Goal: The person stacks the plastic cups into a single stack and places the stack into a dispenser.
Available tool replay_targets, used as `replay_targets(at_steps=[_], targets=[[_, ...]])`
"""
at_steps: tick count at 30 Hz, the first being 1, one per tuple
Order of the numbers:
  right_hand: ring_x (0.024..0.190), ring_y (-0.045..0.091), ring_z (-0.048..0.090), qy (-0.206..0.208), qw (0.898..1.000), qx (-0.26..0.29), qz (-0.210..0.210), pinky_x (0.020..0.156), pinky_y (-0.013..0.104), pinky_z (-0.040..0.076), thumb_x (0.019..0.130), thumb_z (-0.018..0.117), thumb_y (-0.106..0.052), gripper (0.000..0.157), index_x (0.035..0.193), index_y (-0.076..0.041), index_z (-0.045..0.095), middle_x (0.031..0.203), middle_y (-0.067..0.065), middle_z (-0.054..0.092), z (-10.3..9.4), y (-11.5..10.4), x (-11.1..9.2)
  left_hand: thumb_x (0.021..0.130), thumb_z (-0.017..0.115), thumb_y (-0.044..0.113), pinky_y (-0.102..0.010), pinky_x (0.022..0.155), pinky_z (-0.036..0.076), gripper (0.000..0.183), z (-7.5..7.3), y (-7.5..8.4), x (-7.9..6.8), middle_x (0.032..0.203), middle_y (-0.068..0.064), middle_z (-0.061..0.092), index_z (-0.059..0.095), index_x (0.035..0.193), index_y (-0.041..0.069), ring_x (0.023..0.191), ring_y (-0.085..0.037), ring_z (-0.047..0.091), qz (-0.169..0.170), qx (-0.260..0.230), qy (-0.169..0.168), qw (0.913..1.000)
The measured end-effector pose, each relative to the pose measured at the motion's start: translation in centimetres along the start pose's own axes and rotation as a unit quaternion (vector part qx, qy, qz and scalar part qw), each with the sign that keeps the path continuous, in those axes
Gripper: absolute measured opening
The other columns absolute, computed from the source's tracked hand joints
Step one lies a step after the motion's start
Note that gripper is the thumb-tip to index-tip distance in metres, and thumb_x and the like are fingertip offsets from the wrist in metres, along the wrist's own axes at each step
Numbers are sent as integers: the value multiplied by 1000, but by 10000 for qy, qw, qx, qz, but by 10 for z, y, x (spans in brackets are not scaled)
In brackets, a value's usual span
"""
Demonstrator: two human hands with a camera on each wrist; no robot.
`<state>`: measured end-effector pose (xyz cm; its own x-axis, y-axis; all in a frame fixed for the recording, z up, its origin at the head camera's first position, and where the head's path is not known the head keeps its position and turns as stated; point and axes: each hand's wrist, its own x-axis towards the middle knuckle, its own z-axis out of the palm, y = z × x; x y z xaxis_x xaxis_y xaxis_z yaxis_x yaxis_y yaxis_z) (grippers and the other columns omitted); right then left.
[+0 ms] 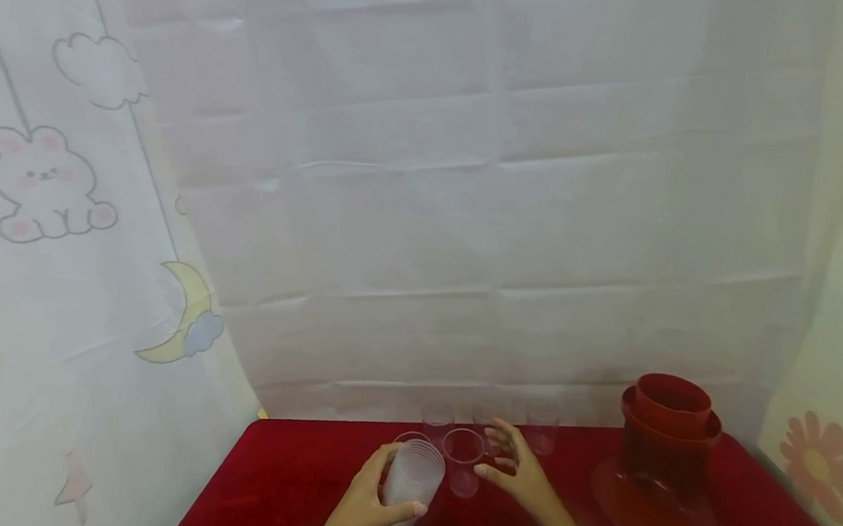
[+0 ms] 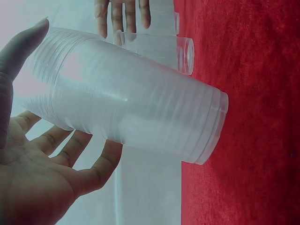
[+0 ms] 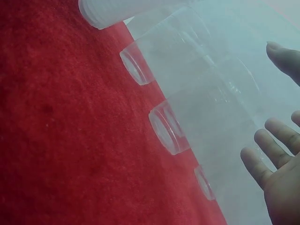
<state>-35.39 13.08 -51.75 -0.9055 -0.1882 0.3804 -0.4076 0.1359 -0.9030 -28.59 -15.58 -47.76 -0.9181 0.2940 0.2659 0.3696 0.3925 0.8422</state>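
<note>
A tilted stack of nested clear plastic cups is gripped by my left hand, thumb on one side and fingers round the other. In the left wrist view the cup stack slants with its bases toward the red cloth. My right hand holds nothing; its fingers are spread beside a single upright clear cup. From the right wrist view, the right hand appears apart from the standing cups. Further single cups stand behind, partly hidden by the right hand and the stack.
A red cloth covers the table. On the right stands a red two-tiered container on a wide round base. A creased white sheet hangs behind the table, and patterned sheets flank both sides.
</note>
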Motion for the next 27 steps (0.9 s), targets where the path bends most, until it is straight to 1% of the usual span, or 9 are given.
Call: replay_targets(at_steps=[3,8,11,14,16,20,24,27], targets=[[131,38,47,-49,10000,79,30,100,49,47,87,77,-10,73,148,-12,37,143,22,50,1,1,0,82,80,40,-38,80,57,74,0,0,0,133,-2,54,43,142,22,113,-23,54,22,33,15,10000],[131,38,48,-70,9999,15,72,101,48,47,87,78,-12,71,146,-13,38,143,21,51,3,3,1,82,80,40,-38,80,57,74,0,1,0,133,-3,54,43,143,21,113,-23,54,177,115,6,9998],[130,38,49,-69,10000,-7,63,101,50,46,87,78,-13,71,146,-14,39,142,21,52,4,4,2,82,80,40,-38,80,57,74,-1,1,1,133,-2,54,42,143,22,113,-22,54,196,161,16,9997],[129,39,49,-75,10000,-3,4,100,53,46,86,78,-12,71,145,-12,39,141,23,52,5,4,2,82,80,40,-38,80,57,74,-1,0,1,133,-2,54,42,143,22,113,-21,54,194,176,33,9997],[128,41,49,-88,9999,-6,-76,99,54,46,86,78,-10,71,146,-8,39,140,25,52,6,4,2,82,80,39,-36,80,56,74,0,-1,0,133,-2,54,42,143,22,113,-21,54,201,167,40,9997],[127,44,49,-123,9998,-94,-117,98,54,47,87,78,-11,73,147,-3,36,139,24,53,8,5,1,82,80,37,-32,79,55,73,0,-1,-1,133,-1,54,43,143,23,113,-21,54,219,119,25,9997],[129,43,48,-159,9998,-99,-3,100,54,46,87,78,-13,74,148,-6,36,140,21,53,10,6,1,82,81,37,-33,79,55,73,0,-1,-1,132,0,54,43,143,23,112,-20,54,195,99,18,9998],[130,43,48,-187,9998,-86,53,101,53,46,87,78,-13,74,148,-7,37,142,22,52,12,6,2,82,80,38,-35,80,56,73,0,-1,-1,132,-1,54,43,143,23,112,-20,55,181,87,18,9998]])
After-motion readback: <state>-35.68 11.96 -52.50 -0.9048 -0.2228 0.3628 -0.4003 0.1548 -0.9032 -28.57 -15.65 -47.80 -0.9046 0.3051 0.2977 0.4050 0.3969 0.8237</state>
